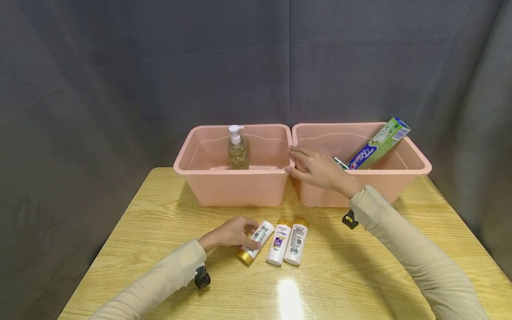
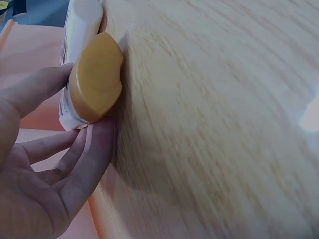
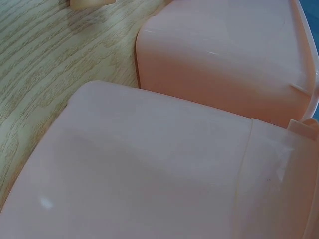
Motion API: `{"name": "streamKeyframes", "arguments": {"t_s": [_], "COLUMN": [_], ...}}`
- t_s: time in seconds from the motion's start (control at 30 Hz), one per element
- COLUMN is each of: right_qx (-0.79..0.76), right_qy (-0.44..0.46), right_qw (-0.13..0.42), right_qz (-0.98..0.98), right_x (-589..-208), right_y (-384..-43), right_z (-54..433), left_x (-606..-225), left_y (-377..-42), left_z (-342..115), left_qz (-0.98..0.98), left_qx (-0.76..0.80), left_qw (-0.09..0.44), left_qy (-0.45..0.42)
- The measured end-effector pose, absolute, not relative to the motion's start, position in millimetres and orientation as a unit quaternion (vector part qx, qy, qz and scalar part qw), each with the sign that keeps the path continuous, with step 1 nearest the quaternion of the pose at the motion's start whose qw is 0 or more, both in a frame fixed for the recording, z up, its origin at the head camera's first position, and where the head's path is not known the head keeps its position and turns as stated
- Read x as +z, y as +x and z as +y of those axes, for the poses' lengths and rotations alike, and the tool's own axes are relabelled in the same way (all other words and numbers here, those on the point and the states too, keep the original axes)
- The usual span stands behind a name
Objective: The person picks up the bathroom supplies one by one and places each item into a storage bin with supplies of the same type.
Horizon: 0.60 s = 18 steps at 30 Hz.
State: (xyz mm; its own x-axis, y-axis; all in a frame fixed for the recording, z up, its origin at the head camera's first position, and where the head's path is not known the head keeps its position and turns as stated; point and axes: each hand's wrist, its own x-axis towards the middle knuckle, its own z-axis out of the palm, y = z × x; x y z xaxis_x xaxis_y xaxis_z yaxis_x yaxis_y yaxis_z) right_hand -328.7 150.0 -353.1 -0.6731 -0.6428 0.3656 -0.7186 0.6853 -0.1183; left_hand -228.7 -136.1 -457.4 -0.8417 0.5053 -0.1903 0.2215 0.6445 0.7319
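Note:
A white bottle with a gold cap (image 2: 97, 74) is pinched between the thumb and fingers of my left hand (image 1: 232, 232), low over the wooden table. In the head view the white body of this bottle (image 1: 261, 234) slants up to the right, its cap toward me. Just right of it lie two similar white bottles, one with a purple label (image 1: 278, 243) and one showing a barcode (image 1: 297, 242). My right hand (image 1: 320, 168) touches the adjoining rims of two pink bins, fingers extended and thumb apart. The right wrist view shows bin walls (image 3: 149, 164) but no hand.
The left pink bin (image 1: 236, 189) holds a pump bottle (image 1: 238, 153). In the right pink bin (image 1: 400, 166) a green toothpaste box (image 1: 380, 143) leans over the rim, beside a partly hidden dark green item (image 1: 341, 162). A dark curtain (image 1: 248, 62) hangs behind.

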Motion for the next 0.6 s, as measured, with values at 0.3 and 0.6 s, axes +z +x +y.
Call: {"name": "streamKeyframes", "arguments": {"t_s": [0.3,0.6], "right_qx": [0.131,0.131], "right_qy": [0.373,0.369], "right_qw": [0.146,0.136], "right_qz": [-0.907,-0.910], "right_x": [-353.6,-353.8], "right_y": [-329.4,-329.5], "right_z": [150.4,149.9], "left_x": [-455.6,-455.0], "left_y": [-226.0,-224.5], "left_z": [-134.2,-132.2], "left_qz": [0.879,0.877], "left_qx": [0.390,0.401], "left_qw": [0.204,0.212], "left_qy": [0.182,0.159]}}
